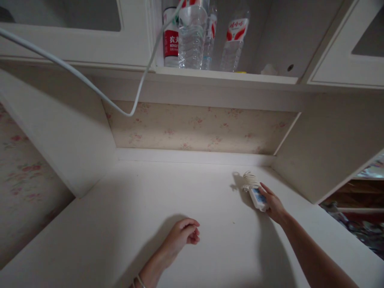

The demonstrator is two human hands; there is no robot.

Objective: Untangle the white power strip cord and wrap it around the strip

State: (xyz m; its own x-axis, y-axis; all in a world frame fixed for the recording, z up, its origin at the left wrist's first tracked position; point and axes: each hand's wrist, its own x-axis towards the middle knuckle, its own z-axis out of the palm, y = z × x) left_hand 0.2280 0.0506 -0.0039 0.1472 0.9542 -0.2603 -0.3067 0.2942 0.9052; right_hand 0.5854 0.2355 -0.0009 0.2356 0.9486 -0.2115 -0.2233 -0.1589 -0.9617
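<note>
Over on the right of the white desktop (pixel 144 200), my right hand (pixel 273 204) is closed around what looks like a white power strip (pixel 257 198). It has a blue label and a coiled white cord (pixel 251 180) at its far end. My left hand (pixel 183 234) hovers over the front middle of the desktop, its fingers loosely curled in, with no object visible in them. A light band circles the left wrist.
Above the desktop, an open shelf (pixel 228 76) holds several clear plastic bottles (pixel 192 38) and a red-and-white cup (pixel 171 42). A white cable (pixel 105 98) hangs across the upper left. Side panels (pixel 324 148) bound the desktop. Cluttered shelving shows at far right.
</note>
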